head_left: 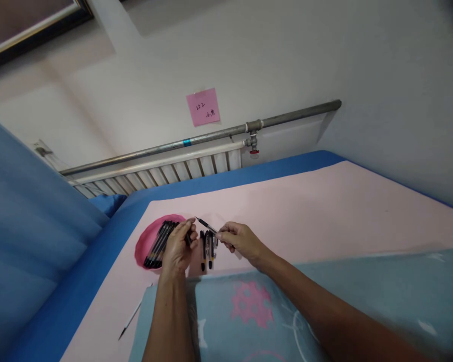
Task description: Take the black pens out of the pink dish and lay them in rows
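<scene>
Meanwhile right hand (238, 241) grip pinches a pen (206, 225), left hand (179, 247) clenched beside pens (207, 249), mat edge near

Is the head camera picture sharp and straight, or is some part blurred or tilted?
Head view: tilted, so the grey metal pipe slopes; light soft and even, without glare; right hand and thin black pen fairly sharp; lower right edge smeared.

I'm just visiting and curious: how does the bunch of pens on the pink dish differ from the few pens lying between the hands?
The bunch of pens is larger, rests on the pink dish and slants diagonally. The few pens lie on the pink sheet, nearly straight up the picture. Both sets look black and slim.
</scene>
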A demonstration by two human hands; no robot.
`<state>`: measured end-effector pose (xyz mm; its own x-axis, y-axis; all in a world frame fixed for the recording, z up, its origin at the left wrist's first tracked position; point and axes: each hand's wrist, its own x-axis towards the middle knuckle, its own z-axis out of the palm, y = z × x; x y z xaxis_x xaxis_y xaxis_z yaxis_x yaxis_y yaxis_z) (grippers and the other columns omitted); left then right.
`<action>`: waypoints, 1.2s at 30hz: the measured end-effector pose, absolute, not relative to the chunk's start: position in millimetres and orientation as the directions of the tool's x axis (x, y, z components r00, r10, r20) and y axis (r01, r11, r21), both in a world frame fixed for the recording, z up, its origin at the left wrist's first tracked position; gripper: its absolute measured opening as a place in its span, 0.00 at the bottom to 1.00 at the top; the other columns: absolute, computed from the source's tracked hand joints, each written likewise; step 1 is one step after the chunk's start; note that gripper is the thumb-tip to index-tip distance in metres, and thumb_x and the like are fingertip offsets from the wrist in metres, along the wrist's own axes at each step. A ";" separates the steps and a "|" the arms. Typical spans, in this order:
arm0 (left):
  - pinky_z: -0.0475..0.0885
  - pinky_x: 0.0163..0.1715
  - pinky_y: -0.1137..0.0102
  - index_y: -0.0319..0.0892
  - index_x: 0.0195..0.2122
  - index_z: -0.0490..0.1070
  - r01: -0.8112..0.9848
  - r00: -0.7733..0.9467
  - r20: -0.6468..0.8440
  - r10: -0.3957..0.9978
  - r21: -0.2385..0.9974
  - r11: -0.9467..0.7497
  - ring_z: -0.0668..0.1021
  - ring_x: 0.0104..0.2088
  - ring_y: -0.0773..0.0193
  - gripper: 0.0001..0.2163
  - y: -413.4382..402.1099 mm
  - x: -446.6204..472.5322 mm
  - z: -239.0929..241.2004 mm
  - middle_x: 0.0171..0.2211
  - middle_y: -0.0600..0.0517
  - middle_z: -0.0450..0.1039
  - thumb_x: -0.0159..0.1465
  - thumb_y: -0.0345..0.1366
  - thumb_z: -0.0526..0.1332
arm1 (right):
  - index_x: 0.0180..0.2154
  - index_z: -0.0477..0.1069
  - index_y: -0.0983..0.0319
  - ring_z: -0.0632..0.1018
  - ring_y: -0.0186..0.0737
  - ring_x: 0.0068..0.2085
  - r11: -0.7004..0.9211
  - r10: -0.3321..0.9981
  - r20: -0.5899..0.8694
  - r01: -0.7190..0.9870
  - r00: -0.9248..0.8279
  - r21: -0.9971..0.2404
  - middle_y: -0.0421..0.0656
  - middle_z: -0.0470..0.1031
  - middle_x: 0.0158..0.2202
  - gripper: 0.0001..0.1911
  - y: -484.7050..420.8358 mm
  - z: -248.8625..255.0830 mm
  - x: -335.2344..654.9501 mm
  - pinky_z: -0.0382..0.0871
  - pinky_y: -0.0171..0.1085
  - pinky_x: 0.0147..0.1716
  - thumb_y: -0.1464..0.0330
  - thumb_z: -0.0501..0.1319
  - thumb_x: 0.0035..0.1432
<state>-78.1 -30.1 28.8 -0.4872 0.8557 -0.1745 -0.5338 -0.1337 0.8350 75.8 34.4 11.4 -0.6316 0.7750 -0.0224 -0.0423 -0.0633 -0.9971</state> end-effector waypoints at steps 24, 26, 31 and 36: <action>0.54 0.11 0.83 0.37 0.25 0.63 -0.399 -0.848 -0.091 0.522 0.759 -0.514 0.63 0.15 0.78 0.07 -45.6 -119.0 35.0 0.17 0.59 0.61 0.51 0.28 0.63 | 0.26 0.74 0.62 0.69 0.32 0.30 0.524 0.678 0.137 0.344 -0.722 -0.779 0.40 0.70 0.27 0.07 51.7 5.6 92.1 0.57 0.30 0.28 0.67 0.58 0.49; 0.54 0.11 0.83 0.38 0.25 0.63 -0.393 -0.867 -0.107 0.486 0.747 -0.537 0.63 0.15 0.78 0.05 -49.2 -124.0 36.5 0.17 0.60 0.61 0.54 0.27 0.60 | 0.26 0.73 0.63 0.69 0.33 0.28 0.461 0.736 0.035 0.463 -0.676 -0.757 0.41 0.70 0.25 0.09 56.0 -0.8 92.6 0.57 0.31 0.27 0.67 0.56 0.50; 0.53 0.10 0.82 0.36 0.24 0.63 -0.480 -0.774 -0.147 0.616 0.771 -0.419 0.64 0.16 0.77 0.06 -40.8 -107.8 34.0 0.19 0.57 0.63 0.52 0.27 0.62 | 0.30 0.73 0.62 0.72 0.35 0.30 0.344 0.820 -0.086 0.607 -0.566 -0.717 0.42 0.74 0.29 0.08 55.0 -21.2 81.8 0.58 0.30 0.26 0.67 0.57 0.48; 0.52 0.10 0.81 0.37 0.23 0.64 -0.431 -0.736 -0.086 0.672 0.824 -0.367 0.64 0.16 0.76 0.10 -30.5 -92.2 27.3 0.18 0.56 0.64 0.46 0.31 0.66 | 0.35 0.72 0.61 0.73 0.35 0.30 0.354 0.839 -0.071 0.640 -0.540 -0.682 0.44 0.74 0.33 0.11 52.1 -32.4 70.8 0.58 0.30 0.25 0.67 0.56 0.48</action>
